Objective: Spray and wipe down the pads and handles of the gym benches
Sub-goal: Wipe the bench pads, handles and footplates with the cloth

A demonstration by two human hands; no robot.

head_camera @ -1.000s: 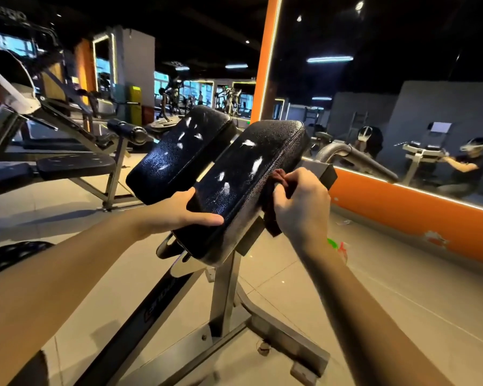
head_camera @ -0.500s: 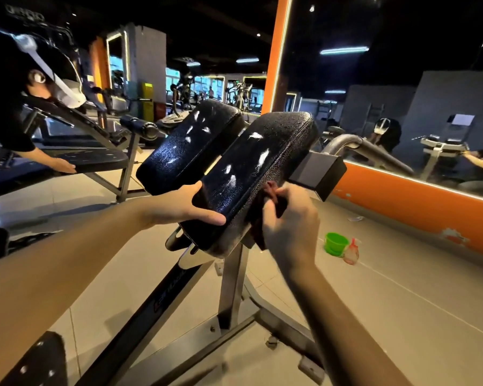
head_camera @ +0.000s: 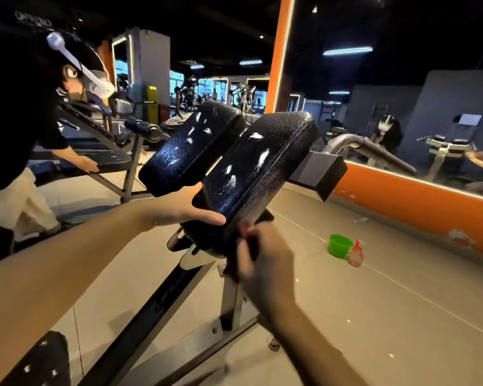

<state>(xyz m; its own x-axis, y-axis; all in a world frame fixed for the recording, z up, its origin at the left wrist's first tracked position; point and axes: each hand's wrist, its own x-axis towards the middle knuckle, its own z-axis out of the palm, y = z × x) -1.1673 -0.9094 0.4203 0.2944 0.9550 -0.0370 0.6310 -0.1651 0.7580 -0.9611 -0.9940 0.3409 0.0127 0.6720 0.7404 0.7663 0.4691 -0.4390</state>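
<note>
While the right hand's [head_camera: 265,263] fingers [head_camera: 242,247] clench a blurred dark cloth [head_camera: 252,246] at the near pad's [head_camera: 262,168] lower edge | left hand [head_camera: 179,208] clasps that pad's corner, thumb across its face | white streaks on it and the far pad [head_camera: 190,146] | green bucket [head_camera: 339,244] and spray bottle [head_camera: 356,254] on floor, right, well apart | another person [head_camera: 20,129] leans on a bench [head_camera: 106,160], left

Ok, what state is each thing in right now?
Near pad: wet, foam streaks unwiped on top.
Far pad: wet, foam streaks unwiped.
Left hand: grips the near pad's lower end.
Right hand: holds a dark cloth against the near pad's lower side edge; blurred.
Green bucket: upright on the floor.
Spray bottle: upright beside the green bucket.
</note>
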